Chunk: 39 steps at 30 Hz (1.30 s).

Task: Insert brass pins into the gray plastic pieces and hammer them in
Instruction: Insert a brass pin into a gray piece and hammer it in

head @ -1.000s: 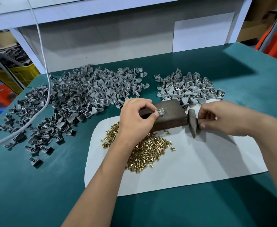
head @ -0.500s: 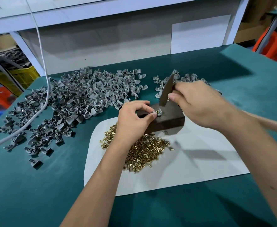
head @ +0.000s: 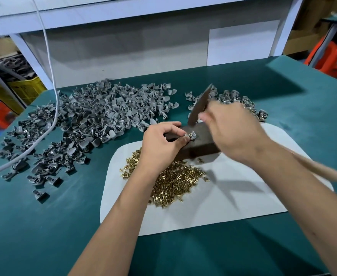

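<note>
My left hand (head: 162,142) pinches a small gray plastic piece with a brass pin (head: 191,134) on top of a dark metal block (head: 201,144). My right hand (head: 231,134) grips a hammer; its dark head (head: 200,105) is raised above the block and its wooden handle (head: 319,169) sticks out to the right, blurred. A heap of loose brass pins (head: 171,182) lies on the white mat (head: 243,198) just in front of the block. A big pile of gray plastic pieces (head: 87,124) covers the table's left.
A smaller pile of gray pieces with pins (head: 241,102) lies behind the block at the right. A white cable (head: 52,108) runs across the left pile. The green table (head: 44,226) ends at a white back panel (head: 143,50).
My right hand lifted the hammer off the mat beside the block and now holds its head raised over the piece. My left hand stays on the piece.
</note>
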Motion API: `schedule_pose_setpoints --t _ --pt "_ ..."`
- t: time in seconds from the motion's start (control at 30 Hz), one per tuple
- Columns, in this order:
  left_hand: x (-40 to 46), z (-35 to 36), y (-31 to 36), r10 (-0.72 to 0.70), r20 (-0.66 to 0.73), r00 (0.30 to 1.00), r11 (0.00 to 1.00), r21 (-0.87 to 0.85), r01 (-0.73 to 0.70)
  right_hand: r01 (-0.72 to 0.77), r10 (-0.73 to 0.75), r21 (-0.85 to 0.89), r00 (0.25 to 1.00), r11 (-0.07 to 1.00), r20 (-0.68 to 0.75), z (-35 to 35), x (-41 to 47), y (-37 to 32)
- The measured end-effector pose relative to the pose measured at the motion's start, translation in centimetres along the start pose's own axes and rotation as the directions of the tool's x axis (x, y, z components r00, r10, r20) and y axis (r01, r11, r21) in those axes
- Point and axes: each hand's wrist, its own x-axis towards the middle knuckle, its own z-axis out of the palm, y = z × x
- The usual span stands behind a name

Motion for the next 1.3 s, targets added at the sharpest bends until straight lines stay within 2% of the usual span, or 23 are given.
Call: schedule_pose_setpoints --t 0.07,0.1,0.17,0.23,0.27,0.37,0.4,0.47,0.5,0.53,0.57,0.7,0.77,0.8,0.83,0.87,0.97,1.0,1.07,1.1,1.17,1.2,1.3 --pt "0.0 0.0 0.0 -0.008 0.006 1.000 1.000 0.004 0.008 -0.007 0.024 -0.099 0.985 0.995 0.171 0.2 0.0 -0.3" --pt "0.0 -0.1 0.0 -0.011 0.010 1.000 1.000 0.005 0.011 0.005 0.022 -0.154 0.984 0.988 0.179 0.0 0.4 -0.3" --pt "0.0 -0.2 0.0 -0.010 0.015 1.000 1.000 -0.008 0.010 0.010 -0.001 -0.180 0.999 0.984 0.050 -0.7 0.8 0.0" --pt "0.0 -0.2 -0.1 -0.007 0.012 1.000 1.000 -0.005 0.007 -0.011 0.001 -0.071 0.989 0.997 -0.150 -0.5 0.6 0.1" --pt "0.1 -0.1 -0.1 -0.007 0.013 1.000 1.000 -0.004 0.007 -0.009 0.002 -0.053 0.990 0.999 -0.138 -0.3 0.3 -0.1" --pt "0.0 -0.2 0.0 -0.014 0.018 1.000 1.000 -0.011 0.014 -0.007 0.029 -0.154 0.989 0.988 0.143 0.6 -0.1 -0.7" --pt "0.0 -0.2 0.1 -0.017 0.017 1.000 1.000 -0.006 0.017 0.001 0.031 -0.190 0.985 0.982 0.170 0.3 0.3 -0.6" --pt "-0.1 -0.3 0.1 -0.020 0.022 1.000 1.000 -0.009 0.021 0.031 -0.007 -0.246 0.995 0.969 0.096 -0.5 1.0 -0.4" --pt "-0.2 -0.3 0.2 -0.019 0.027 0.999 1.000 -0.014 0.020 0.021 -0.024 -0.240 1.000 0.971 -0.006 -0.6 1.0 -0.2" --pt "-0.2 -0.4 0.2 -0.018 0.026 1.000 1.000 -0.015 0.018 0.000 -0.020 -0.189 0.994 0.982 -0.103 -0.6 0.9 -0.3" --pt "-0.1 -0.4 0.2 -0.016 0.023 1.000 1.000 -0.016 0.016 -0.003 -0.016 -0.142 0.991 0.990 -0.133 -0.3 0.6 -0.4" --pt "-0.2 -0.4 0.4 -0.015 0.015 1.000 1.000 0.000 0.015 -0.018 0.049 -0.192 0.986 0.981 0.159 0.4 -0.2 -0.6" --pt "-0.2 -0.5 0.5 -0.018 0.010 1.000 1.000 0.006 0.018 -0.003 0.026 -0.258 0.996 0.966 0.086 -0.5 0.5 -0.3" --pt "-0.2 -0.4 0.4 -0.016 0.011 1.000 1.000 0.009 0.016 -0.016 0.009 -0.254 1.000 0.967 -0.026 -0.6 0.6 -0.1" --pt "-0.1 -0.4 0.4 -0.013 0.010 1.000 1.000 0.012 0.013 -0.037 0.010 -0.194 0.990 0.980 -0.139 -0.6 0.6 -0.1" --pt "-0.1 -0.4 0.4 -0.012 0.008 1.000 1.000 0.013 0.012 -0.040 0.017 -0.134 0.985 0.990 -0.170 -0.4 0.5 -0.4" --pt "0.0 -0.4 0.3 -0.020 0.017 1.000 1.000 0.018 0.019 -0.023 0.041 -0.147 0.992 0.989 0.118 0.7 -0.3 -0.8" --pt "-0.1 -0.4 0.5 -0.025 0.017 1.000 0.999 0.026 0.025 -0.019 0.049 -0.178 0.985 0.984 0.167 0.5 -0.2 -0.7" --pt "-0.2 -0.5 0.5 -0.032 0.014 0.999 0.999 0.025 0.032 0.015 0.017 -0.260 0.993 0.966 0.118 -0.3 0.5 -0.5" --pt "-0.2 -0.5 0.5 -0.032 0.016 0.999 0.999 0.022 0.032 0.013 -0.007 -0.272 1.000 0.962 0.024 -0.6 0.6 -0.4" --pt "-0.2 -0.5 0.5 -0.028 0.004 1.000 0.999 0.027 0.028 -0.037 0.006 -0.165 0.983 0.986 -0.185 -0.5 0.6 -0.6" --pt "-0.1 -0.5 0.5 -0.026 -0.001 1.000 0.999 0.031 0.026 -0.036 0.013 -0.124 0.985 0.992 -0.175 -0.2 0.4 -0.8" --pt "-0.2 -0.4 0.6 -0.032 0.000 0.999 0.999 0.036 0.032 -0.042 0.063 -0.164 0.990 0.986 0.126 0.8 -0.6 -0.9"
